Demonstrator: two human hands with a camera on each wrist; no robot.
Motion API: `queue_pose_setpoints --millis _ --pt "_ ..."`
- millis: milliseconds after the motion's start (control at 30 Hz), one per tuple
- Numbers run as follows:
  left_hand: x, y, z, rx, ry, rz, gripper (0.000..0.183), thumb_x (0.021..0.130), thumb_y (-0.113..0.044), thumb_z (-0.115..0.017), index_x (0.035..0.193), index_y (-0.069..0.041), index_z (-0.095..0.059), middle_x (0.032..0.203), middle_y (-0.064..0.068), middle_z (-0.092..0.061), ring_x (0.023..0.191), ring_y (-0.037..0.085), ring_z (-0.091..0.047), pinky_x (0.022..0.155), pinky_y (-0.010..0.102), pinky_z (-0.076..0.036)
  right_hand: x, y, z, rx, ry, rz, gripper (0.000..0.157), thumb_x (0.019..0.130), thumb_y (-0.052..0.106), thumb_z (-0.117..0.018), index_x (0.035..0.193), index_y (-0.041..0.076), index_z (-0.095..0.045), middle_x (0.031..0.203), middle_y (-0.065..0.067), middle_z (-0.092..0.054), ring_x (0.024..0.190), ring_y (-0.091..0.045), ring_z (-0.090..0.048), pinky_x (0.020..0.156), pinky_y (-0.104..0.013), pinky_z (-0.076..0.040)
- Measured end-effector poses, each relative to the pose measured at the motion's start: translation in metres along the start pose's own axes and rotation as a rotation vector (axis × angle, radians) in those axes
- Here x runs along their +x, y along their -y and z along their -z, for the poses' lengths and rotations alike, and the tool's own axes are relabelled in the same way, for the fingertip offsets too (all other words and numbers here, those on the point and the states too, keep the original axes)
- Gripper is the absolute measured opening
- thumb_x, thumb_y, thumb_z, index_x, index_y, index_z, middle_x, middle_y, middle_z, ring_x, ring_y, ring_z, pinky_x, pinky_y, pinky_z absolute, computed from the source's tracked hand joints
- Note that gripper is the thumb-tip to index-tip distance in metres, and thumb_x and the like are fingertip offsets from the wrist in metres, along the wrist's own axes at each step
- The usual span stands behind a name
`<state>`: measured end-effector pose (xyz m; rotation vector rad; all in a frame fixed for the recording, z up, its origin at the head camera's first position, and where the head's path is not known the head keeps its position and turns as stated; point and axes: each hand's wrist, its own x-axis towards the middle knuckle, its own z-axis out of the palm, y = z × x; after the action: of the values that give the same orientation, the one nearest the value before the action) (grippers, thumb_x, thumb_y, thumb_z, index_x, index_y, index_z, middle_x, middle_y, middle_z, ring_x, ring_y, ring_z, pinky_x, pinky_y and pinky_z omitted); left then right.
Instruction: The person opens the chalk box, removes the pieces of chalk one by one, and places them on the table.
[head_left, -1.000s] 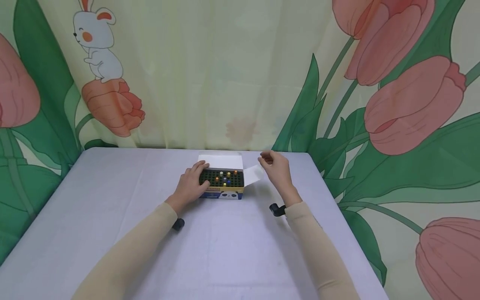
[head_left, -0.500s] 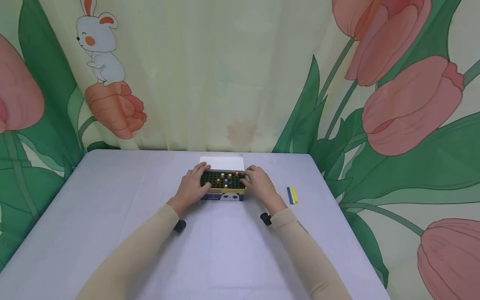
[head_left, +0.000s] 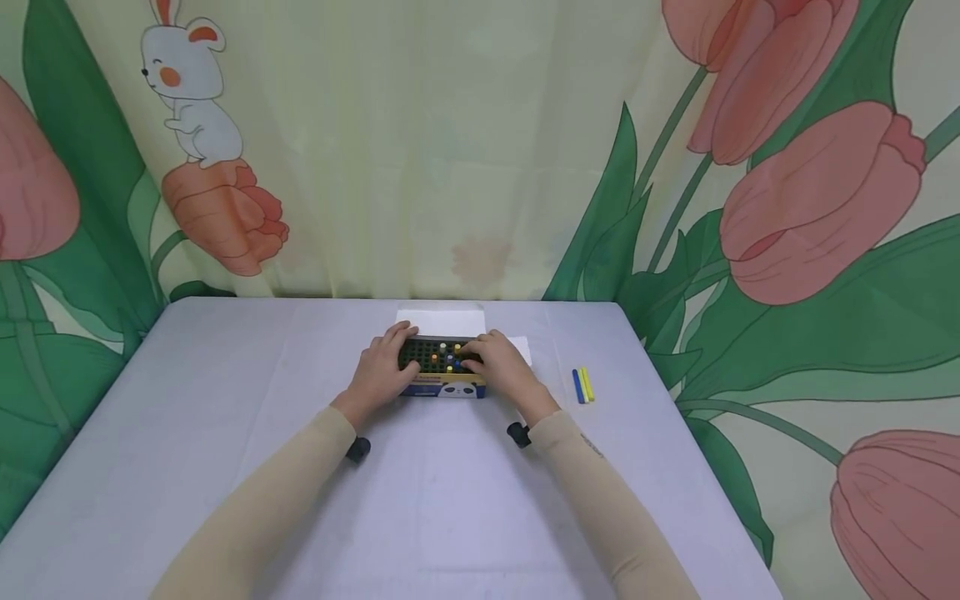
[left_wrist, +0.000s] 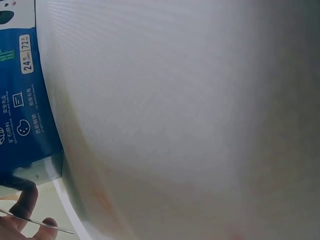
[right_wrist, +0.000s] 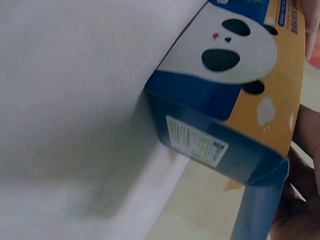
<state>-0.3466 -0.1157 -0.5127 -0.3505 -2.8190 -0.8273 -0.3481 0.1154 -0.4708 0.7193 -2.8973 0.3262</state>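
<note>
A blue and yellow chalk box [head_left: 427, 389] with a panda on its front stands toward the table's back. Its black insert [head_left: 422, 354] has rows of holes, with several coloured chalk tips [head_left: 450, 367] showing. My left hand [head_left: 377, 371] grips the box's left end, thumb over the front edge and fingers toward the back. Above the right end is my right hand [head_left: 504, 367], its fingertips down among the chalks; I cannot tell whether it pinches one. The right wrist view shows the box's barcode side [right_wrist: 197, 140] and dark, partly cropped fingers [right_wrist: 300, 185] beside it.
Blue and yellow chalk sticks [head_left: 582, 385] lie on the white tablecloth [head_left: 465, 492] to the right of my right hand. The raised white lid [head_left: 441, 320] stands behind the box, and a white side flap [head_left: 522, 348] sticks out right. A printed curtain [head_left: 390, 150] hangs behind the table.
My right hand has come left and down from beyond the side flap onto the box's right end, uncovering the chalk sticks on the table. My left hand has stayed at the left end.
</note>
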Motion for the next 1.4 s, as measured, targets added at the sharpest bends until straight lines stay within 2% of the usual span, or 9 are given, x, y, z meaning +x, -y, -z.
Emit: queue_pose_setpoints --millis 100,267,433,567,933,1400 --pt "0.0002 -0.0003 0.001 -0.001 0.005 -0.001 0.065 0.083 -0.035 -0.051 0.145 -0.02 -0.038 0.154 0.002 -0.028 0.124 0.037 -0.042 0.098 0.06 -0.033 0.0017 0.0037 0.0013 0.031 0.02 0.038 0.022 0.089 0.028 -0.065 0.108 0.019 -0.072 0.108 0.003 -0.069 0.097 -0.015 -0.058 0.086 -0.03 -0.048" --pt "0.001 -0.0008 0.0022 -0.003 0.009 -0.007 0.065 0.083 -0.036 -0.051 0.145 -0.02 -0.037 0.154 0.002 -0.027 0.125 0.036 -0.041 0.097 0.06 -0.034 0.002 0.0064 0.0034 0.126 0.08 0.005 0.017 0.09 0.022 -0.065 0.105 0.018 -0.072 0.105 0.004 -0.068 0.099 -0.013 -0.063 0.086 -0.029 -0.049" --pt "0.0006 -0.0005 0.0032 -0.006 -0.002 -0.008 0.065 0.083 -0.034 -0.052 0.145 -0.019 -0.039 0.154 0.003 -0.029 0.124 0.037 -0.042 0.097 0.061 -0.034 0.0027 0.0073 0.0046 0.173 0.107 0.002 0.017 0.089 0.024 -0.065 0.103 0.018 -0.072 0.102 0.004 -0.069 0.093 -0.011 -0.063 0.083 -0.028 -0.05" --pt "0.0007 -0.0009 0.0028 -0.006 0.011 -0.011 0.065 0.083 -0.034 -0.052 0.145 -0.02 -0.038 0.154 0.002 -0.028 0.124 0.036 -0.042 0.098 0.059 -0.034 0.0026 0.0063 0.004 0.176 0.114 0.007 0.016 0.09 0.026 -0.064 0.102 0.019 -0.071 0.1 0.005 -0.069 0.09 -0.01 -0.063 0.082 -0.028 -0.05" --pt "0.0024 0.003 0.0007 -0.013 -0.017 -0.029 0.064 0.082 -0.035 -0.052 0.143 -0.019 -0.041 0.153 0.003 -0.031 0.12 0.036 -0.045 0.095 0.059 -0.036 0.0035 0.003 0.0012 0.149 0.103 0.052 0.014 0.092 0.028 -0.06 0.103 0.022 -0.067 0.098 0.008 -0.068 0.086 -0.007 -0.061 0.08 -0.028 -0.05" --pt "0.0016 0.0045 -0.0005 -0.009 0.002 -0.014 0.064 0.083 -0.036 -0.051 0.144 -0.021 -0.04 0.153 0.001 -0.03 0.121 0.034 -0.044 0.095 0.059 -0.035 0.0015 0.001 0.0014 0.194 0.094 0.083 0.014 0.095 0.027 -0.056 0.107 0.024 -0.062 0.098 0.008 -0.068 0.081 -0.005 -0.061 0.075 -0.027 -0.05"
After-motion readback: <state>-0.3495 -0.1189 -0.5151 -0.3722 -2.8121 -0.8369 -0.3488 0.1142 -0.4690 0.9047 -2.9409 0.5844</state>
